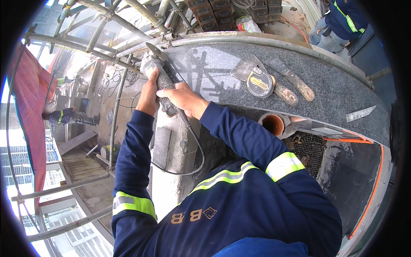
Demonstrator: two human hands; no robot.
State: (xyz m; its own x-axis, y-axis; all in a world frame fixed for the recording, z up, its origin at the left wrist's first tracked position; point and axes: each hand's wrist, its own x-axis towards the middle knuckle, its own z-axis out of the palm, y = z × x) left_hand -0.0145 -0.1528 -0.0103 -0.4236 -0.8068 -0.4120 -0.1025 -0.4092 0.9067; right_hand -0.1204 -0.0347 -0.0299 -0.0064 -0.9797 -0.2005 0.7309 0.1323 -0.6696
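In the head view, a curved slab (334,96) of dark, speckled stone is sweeping from the upper centre toward the right edge, with shadows of bars crossing its paler left part. A wide-bladed scraper (285,94) is lying at the upper right of centre, a tape measure (260,84) partly covering it, and a second scraper (299,81) is lying just beside them. Farther right, a flat metal piece (361,114) is resting alone on the slab. Below the slab's front edge, an orange-brown pipe (273,124) is showing its open end. Scaffold tubes (109,19) are filling the upper left, and a reddish sheet (33,94) is hanging at the left edge. One person (70,117) is standing at the left.

Left of the upper centre, both bare hands are gripping an angle grinder (164,82): the left hand (148,96) is closing around its body from the left, and the right hand (185,98) is wrapping its rear from the right. A cable (202,150) is looping down from the tool.

The grinder's body is hiding several fingertips. The disc (156,51) is appearing nearly edge-on; whether it is spinning or touching the slab, I cannot tell. The cable is disappearing near the left sleeve (133,158), and another person (342,21) is being cut off at the upper right.
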